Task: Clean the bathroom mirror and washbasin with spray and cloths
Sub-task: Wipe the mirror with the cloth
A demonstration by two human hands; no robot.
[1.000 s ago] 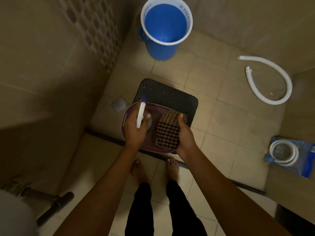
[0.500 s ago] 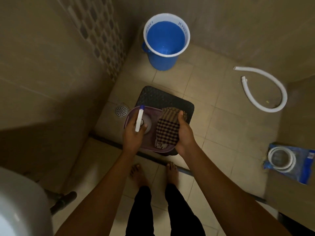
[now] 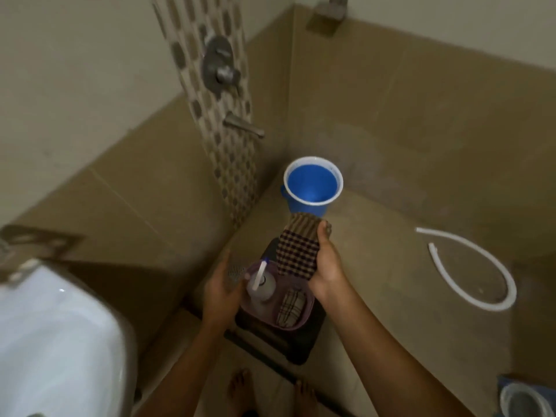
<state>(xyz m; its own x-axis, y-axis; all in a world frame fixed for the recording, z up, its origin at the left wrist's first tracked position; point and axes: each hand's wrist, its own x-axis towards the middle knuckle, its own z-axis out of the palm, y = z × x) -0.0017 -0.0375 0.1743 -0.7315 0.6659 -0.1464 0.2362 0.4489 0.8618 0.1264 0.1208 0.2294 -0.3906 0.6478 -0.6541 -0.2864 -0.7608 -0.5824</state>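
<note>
barely begun, by my reading: the supplies are only being gathered. the right hand (image 3: 326,266) grips a checked cloth (image 3: 299,249), lifted above the purple basin (image 3: 296,322) on a dark mat (image 3: 296,350). a second cloth (image 3: 290,305) lies at the basin's 4 o'clock, the spray bottle (image 3: 261,285) at its 10 o'clock. the left hand (image 3: 221,288), fingers spread, holds nothing beside the bottle. the washbasin (image 3: 57,341), at 8 o'clock, looks untouched; the mirror is out of view.

A single wide-angle camera worn on the person's head looked forward and steeply down into a tiled shower corner, close above both forearms, with the washbasin (image 3: 57,335) at lower left and the blue bucket (image 3: 313,185) near centre.
</note>
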